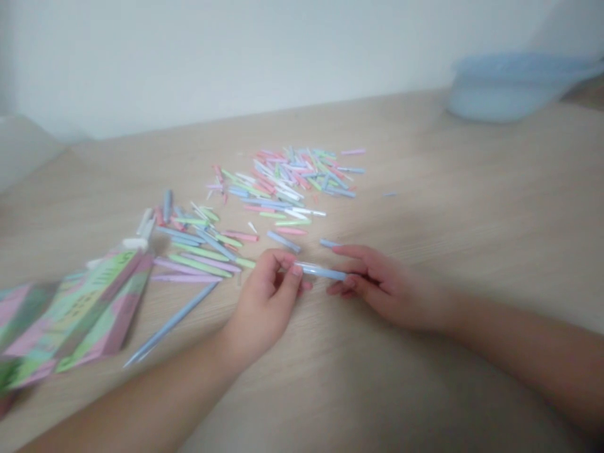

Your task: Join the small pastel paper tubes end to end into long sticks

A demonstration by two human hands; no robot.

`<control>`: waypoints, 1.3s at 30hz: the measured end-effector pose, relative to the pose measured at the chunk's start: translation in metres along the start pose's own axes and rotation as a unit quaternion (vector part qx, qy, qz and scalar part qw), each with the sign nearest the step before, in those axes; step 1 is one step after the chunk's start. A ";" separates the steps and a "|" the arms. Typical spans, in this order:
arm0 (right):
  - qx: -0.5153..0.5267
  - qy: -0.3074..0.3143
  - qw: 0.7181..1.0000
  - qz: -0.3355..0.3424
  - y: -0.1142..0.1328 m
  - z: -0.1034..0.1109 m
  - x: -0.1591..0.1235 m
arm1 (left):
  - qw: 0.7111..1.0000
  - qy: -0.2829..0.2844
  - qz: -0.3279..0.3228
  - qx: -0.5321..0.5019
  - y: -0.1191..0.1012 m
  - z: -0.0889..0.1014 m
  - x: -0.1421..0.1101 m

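A slim pen [321, 271], clear at its left part and light blue towards the right, is held level just above the table between my two hands. My left hand [268, 290] pinches its left end between thumb and fingers. The right end sits between the thumb and fingers of my right hand [394, 288]. A short blue pen piece [329, 243] shows by my right index fingertip; whether they touch I cannot tell. Another short blue tube [283, 241] lies just beyond my hands. The picture is blurred, so fine details do not show.
Pastel pen parts lie in a far pile [292, 176] and a nearer left pile [202, 245]. A long blue pen [172, 324] lies left of my left forearm. Pink-green printed packets [80, 314] are at the left, a light-blue container [514, 88] at the back right.
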State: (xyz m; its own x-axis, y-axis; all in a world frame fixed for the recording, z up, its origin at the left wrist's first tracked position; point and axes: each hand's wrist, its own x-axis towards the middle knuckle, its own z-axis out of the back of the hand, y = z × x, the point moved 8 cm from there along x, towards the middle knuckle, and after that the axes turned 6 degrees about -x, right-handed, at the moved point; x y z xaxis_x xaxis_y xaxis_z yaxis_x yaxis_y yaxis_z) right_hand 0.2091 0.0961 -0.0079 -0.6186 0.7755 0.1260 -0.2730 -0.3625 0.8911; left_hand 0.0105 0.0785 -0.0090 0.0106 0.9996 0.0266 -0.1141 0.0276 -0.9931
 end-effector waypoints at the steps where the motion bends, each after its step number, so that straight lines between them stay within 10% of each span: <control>1: 0.018 -0.011 1.000 0.002 0.001 0.001 0.000 | 1.000 0.009 -0.002 0.005 0.000 -0.001 0.000; 12: 0.151 -0.080 0.985 0.015 0.026 0.003 -0.001 | 0.995 0.092 -0.019 0.035 0.001 -0.012 -0.005; 19: -0.060 -0.118 0.990 0.051 0.039 0.024 -0.009 | 0.987 0.099 -0.058 0.109 -0.011 -0.012 -0.009; 24: -0.294 -0.116 0.928 0.196 0.078 0.033 -0.023 | 0.988 0.109 -0.053 0.092 -0.013 -0.012 -0.010; 39: -0.296 -0.137 0.933 0.153 0.066 0.036 -0.022 | 0.978 0.124 -0.065 0.154 -0.013 -0.015 -0.011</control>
State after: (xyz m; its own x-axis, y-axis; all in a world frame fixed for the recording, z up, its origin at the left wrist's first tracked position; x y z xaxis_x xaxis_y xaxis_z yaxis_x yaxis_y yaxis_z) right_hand 0.2313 0.0734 0.0638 -0.5449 0.6630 0.5134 -0.5237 -0.7472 0.4091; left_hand 0.0267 0.0671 0.0015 0.2809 0.9561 0.0831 -0.3887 0.1925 -0.9010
